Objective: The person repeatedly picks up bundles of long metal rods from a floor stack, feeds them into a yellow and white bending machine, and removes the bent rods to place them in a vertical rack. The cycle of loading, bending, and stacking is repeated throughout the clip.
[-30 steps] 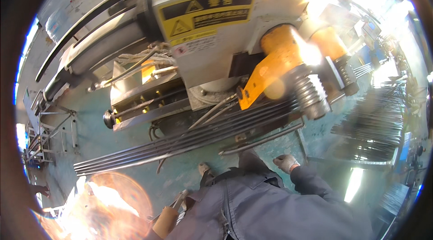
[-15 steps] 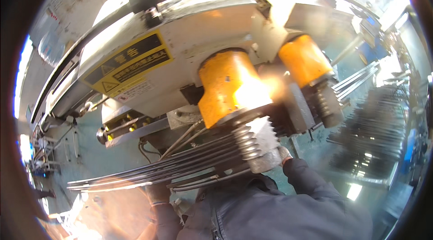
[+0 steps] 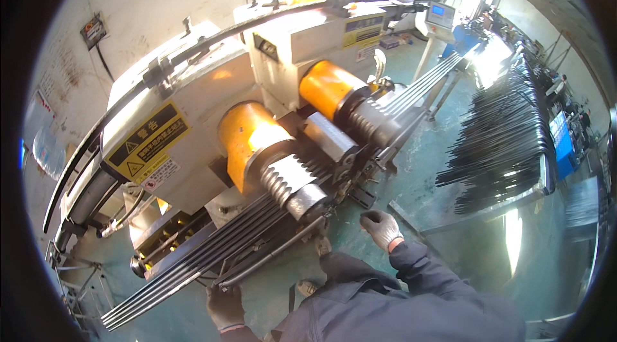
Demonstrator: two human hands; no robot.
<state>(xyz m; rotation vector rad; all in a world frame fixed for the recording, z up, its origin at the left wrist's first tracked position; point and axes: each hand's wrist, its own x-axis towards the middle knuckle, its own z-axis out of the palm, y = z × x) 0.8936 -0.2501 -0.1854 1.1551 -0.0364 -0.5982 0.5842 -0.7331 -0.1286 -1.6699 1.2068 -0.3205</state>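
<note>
My left hand (image 3: 225,307), in a grey work glove, is closed at the near end of a single dark metal tube (image 3: 276,251). That tube slants up to the right, its far end beside the front ribbed roller (image 3: 292,188). To the right of that roller, my right hand (image 3: 382,229), in a white glove with dark fingertips, hangs over the floor with its fingers curled. Nothing shows in it, and it is apart from the tube. Several long dark tubes (image 3: 186,268) lie side by side under the front roller, left of the single tube.
A pale machine body (image 3: 212,85) carries orange cylinders (image 3: 250,136) and a second ribbed roller (image 3: 373,120). Bright tubes (image 3: 421,88) extend from its far side. A large pile of dark tubes (image 3: 495,149) lies on a rack at right. A control box (image 3: 439,16) stands at the back.
My view has turned, taking in more of the machine's far end and the floor. My right hand has come out from behind the front roller. My left hand, mostly hidden before, now shows at the tube's end.
</note>
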